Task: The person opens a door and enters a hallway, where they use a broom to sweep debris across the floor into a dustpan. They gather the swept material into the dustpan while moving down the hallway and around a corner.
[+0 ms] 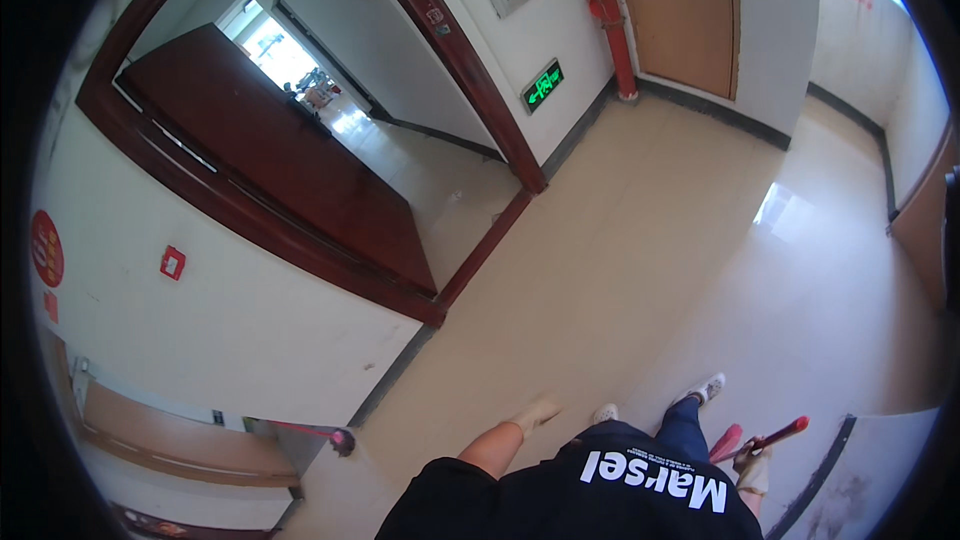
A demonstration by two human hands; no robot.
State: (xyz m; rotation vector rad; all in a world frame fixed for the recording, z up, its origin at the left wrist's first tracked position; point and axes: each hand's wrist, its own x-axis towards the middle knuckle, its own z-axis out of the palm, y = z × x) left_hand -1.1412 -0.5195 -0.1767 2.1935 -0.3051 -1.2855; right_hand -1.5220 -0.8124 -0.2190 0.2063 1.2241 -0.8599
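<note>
My right hand [752, 467], in a pale glove that leaves the fingertips bare, grips a red handle [786, 431] close to my right side. A pink piece [727, 441] shows beside the handle's inner end; whether it is a brush head or a cloth I cannot tell. My left hand [536, 417], also in a pale glove, hangs out in front of my left side over the tiled floor [622, 255]. Motion blurs it, and nothing shows in its grasp. White clogs [705, 388] are on my feet below.
Ahead to the left, a dark red door [277, 157] stands open inside its frame, with a raised threshold [484, 244]. A mop with a dark head [343, 442] is by the left wall corner. A red pipe [606, 22] and brown door [679, 15] are farther ahead. A wall edge [817, 476] lies right.
</note>
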